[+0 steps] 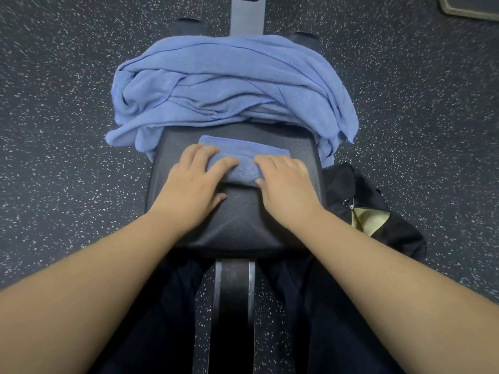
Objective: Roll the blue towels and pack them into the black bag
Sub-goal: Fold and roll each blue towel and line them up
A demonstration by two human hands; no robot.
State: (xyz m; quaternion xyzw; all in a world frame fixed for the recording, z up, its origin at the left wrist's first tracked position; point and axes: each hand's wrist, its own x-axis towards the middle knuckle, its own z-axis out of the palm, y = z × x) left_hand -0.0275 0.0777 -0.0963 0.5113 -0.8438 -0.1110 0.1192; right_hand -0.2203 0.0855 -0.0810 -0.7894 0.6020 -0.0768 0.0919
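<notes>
One blue towel (244, 160), folded to a narrow strip, lies across the middle of the black padded worktop (237, 220); its near end is a partly formed roll, likely laid flat so it winds evenly. The left hand (193, 184) and right hand (283, 184) each curl their fingers over the roll's ends, grip clamped on the towel, judged to keep it tight. One heap of unrolled blue towels (224, 82) sits at the far end, number within not countable. One black bag (370, 211) lies open on the speckled floor (67, 130), just right of the worktop, within reach.
</notes>
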